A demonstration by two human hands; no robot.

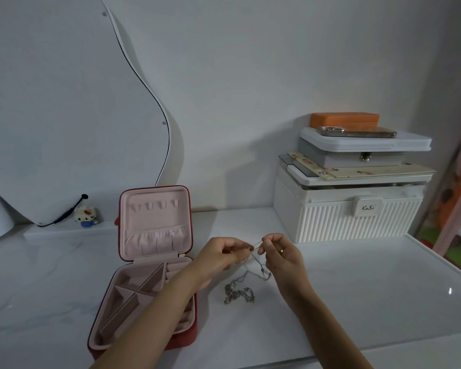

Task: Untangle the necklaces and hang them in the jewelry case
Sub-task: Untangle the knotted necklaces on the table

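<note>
Your left hand (221,258) and right hand (280,251) are raised just above the white tabletop (357,288), close together, each pinching a thin stretch of the silver necklaces (240,290) between thumb and fingertips. Both grips are narrow, closed on chain. A short length runs between your hands, and from there strands hang down to a tangled clump lying on the tabletop below and between your wrists (the separate chains in it cannot be told apart).

The jewelry case (155,270) stands open just to the left of the clump, red outside and pink inside. Its lid is upright, with a row of small hooks (156,206) near the top and a gathered pocket beneath. Your left forearm crosses over the case's divided base.

A white ribbed box (349,217) stacked with smaller cases sits at the back right.
</note>
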